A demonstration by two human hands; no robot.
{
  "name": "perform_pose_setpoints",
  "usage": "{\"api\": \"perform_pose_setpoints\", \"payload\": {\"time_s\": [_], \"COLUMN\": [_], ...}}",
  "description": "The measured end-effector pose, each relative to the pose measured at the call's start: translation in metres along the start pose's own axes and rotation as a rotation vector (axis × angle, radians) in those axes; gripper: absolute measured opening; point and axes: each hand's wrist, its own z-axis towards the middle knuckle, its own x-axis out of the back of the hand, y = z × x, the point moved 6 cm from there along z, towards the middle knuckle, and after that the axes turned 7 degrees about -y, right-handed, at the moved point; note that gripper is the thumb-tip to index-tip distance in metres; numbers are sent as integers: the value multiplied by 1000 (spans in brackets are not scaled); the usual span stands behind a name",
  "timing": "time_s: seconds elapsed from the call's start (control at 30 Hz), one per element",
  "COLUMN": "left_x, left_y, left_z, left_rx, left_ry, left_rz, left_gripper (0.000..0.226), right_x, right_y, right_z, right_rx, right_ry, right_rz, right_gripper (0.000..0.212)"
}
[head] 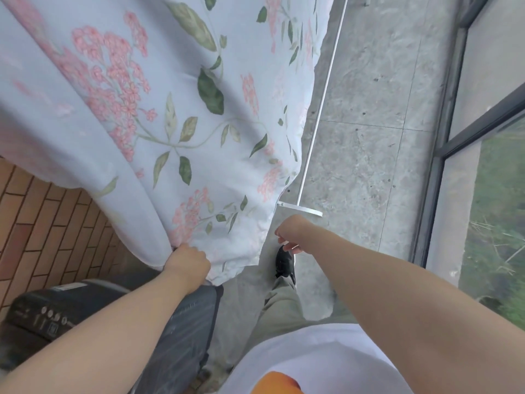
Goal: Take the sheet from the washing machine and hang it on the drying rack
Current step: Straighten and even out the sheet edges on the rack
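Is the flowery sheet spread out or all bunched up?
Mostly spread out. The sheet hangs wide and smooth, its flowers showing flat; only the bottom edge bunches where the left hand grips it.

sheet (170, 109) cut off above, rack (320, 109) mostly covered

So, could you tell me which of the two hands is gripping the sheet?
The left hand: its fingers bunch the lower edge of the sheet. The right hand hangs beside the sheet, holding nothing visible.
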Motion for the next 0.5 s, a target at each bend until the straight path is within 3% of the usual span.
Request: {"api": "perform_pose_setpoints", "payload": {"time_s": [0.17,0.3,0.4,0.5], "left_x": [8,41,79,135], "left_y": [-1,-11,-25,-45], "left_z": [-7,-20,-32,-62], "left_rx": [19,106,155,172], "left_ry": [-20,20,188,496], "left_rz": [17,-8,-86,-212], "left_gripper": [26,28,29,25], "right_x": [7,24,31,40], "right_y": [-28,-67,-106,-147], "right_z": [-32,-82,-125,-170], "right_rx": [70,196,366,527], "right_ry": [20,88,117,166], "right_rz": [-72,4,-22,-44], "right_gripper": [28,28,19,17]}}
